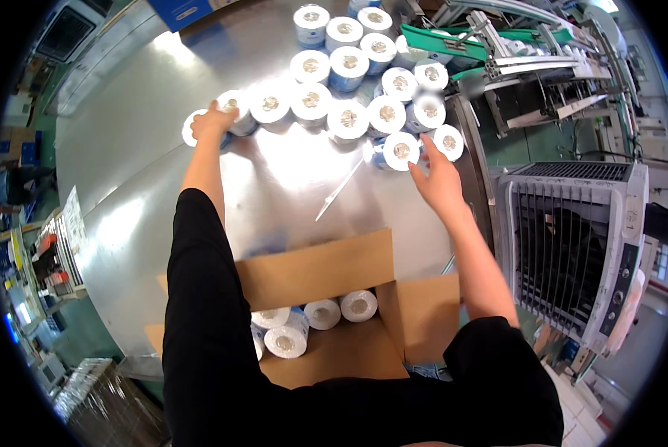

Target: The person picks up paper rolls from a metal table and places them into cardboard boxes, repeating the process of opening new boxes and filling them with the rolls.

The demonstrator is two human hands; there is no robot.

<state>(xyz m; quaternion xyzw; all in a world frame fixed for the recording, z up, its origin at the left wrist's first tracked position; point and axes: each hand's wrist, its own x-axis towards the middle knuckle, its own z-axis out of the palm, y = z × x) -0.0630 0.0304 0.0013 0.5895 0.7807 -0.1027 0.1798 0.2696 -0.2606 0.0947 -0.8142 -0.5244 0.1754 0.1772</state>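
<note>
Many wrapped white paper rolls with blue printed sides stand upright on the shiny metal table. My left hand (214, 121) reaches to the left end of a curved row. It rests between the outermost roll (193, 128) and the roll beside it (242, 113), fingers stretched out and touching them. On the right, my right hand (439, 180) is open, thumb and fingers spread beside a roll (401, 152) at the near edge of the group. Another roll (448, 142) stands just past its fingers. Below, an open cardboard box (319, 267) holds several rolls (285, 342) lying on their sides.
A thin white strip (339, 192) lies on the metal table (274, 197). Machinery with green guide rails (445, 42) borders the far right. A large grey air cooler (572, 246) stands to the right. A blue box (181, 11) sits at the far edge.
</note>
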